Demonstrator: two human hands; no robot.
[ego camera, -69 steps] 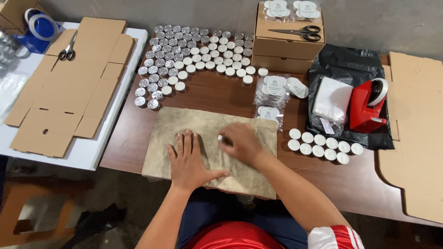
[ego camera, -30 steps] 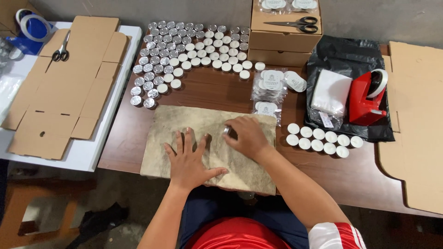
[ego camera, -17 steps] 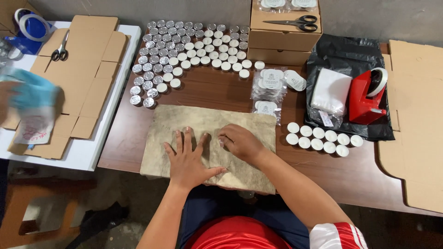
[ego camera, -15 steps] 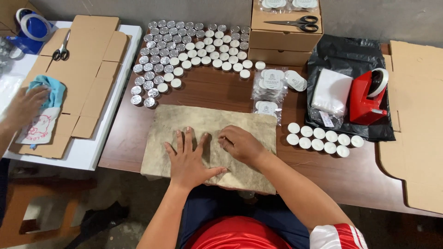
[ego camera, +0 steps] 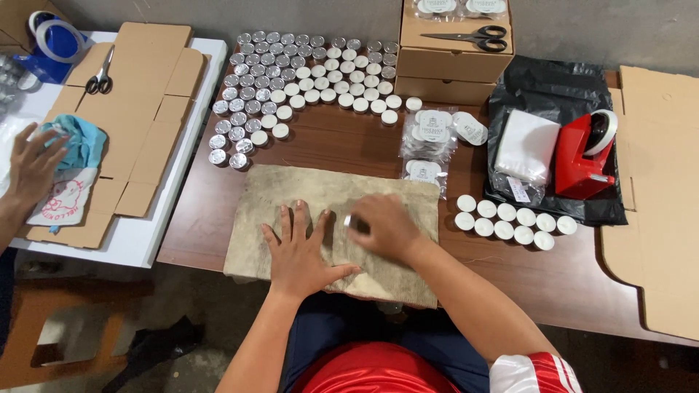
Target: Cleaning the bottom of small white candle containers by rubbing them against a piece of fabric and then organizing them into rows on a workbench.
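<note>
A small round silver tealight cup (ego camera: 348, 220) sits on the rough grey-brown mat (ego camera: 277, 191), pinched under the fingertips of the right hand (ego camera: 384, 226). The left hand (ego camera: 300, 249) lies flat beside it on the mat, fingers spread wide. Past the mat, many round silver and white tealights (ego camera: 306, 76) stand in rows on the brown wooden table (ego camera: 349, 142). Far left, another person's hand (ego camera: 33, 164) touches a blue cloth (ego camera: 79, 142).

Bare brown wooden tabletop (ego camera: 342, 142) lay open beyond the worn grey cloth mat (ego camera: 262, 211); massed silver tealight cups (ego camera: 291, 73) and clear candle packets (ego camera: 431, 138) blocked farther reach.
</note>
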